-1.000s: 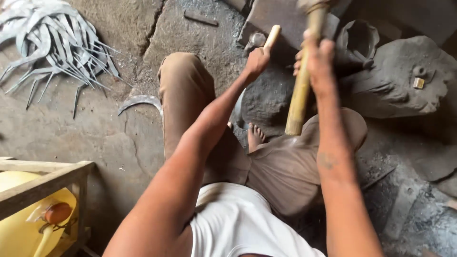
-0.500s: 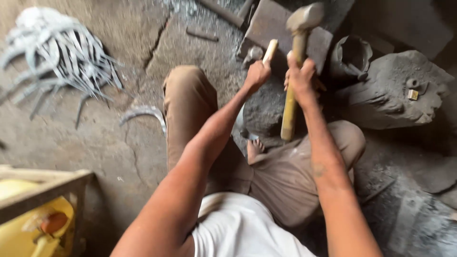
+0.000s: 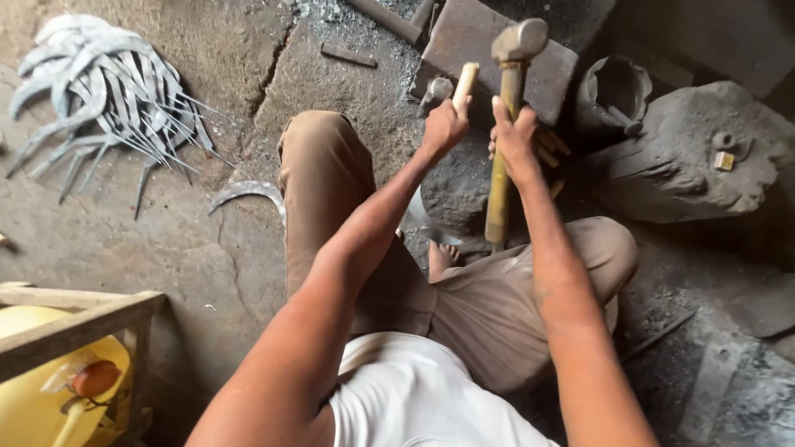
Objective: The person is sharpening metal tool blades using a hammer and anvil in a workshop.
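Head view: your right hand (image 3: 515,136) grips the long wooden hammer with a grey metal head (image 3: 507,124) above the flat brown iron block (image 3: 480,50).
Your left hand (image 3: 443,126) wraps the pale wooden handle (image 3: 464,83) beside that block; hold it steady, and hit straight down.

The long-handled hammer (image 3: 503,124) has a dull grey metal head, scuffed matt, on a pale yellow wooden shaft worn smooth. The short pale wooden handle (image 3: 464,84) looks equally smooth. The rusty brown rectangular metal block (image 3: 472,41) is rough and matt. The curved grey metal blades (image 3: 99,91) show a dull sheen. The cracked grey floor (image 3: 166,248) is gritty.
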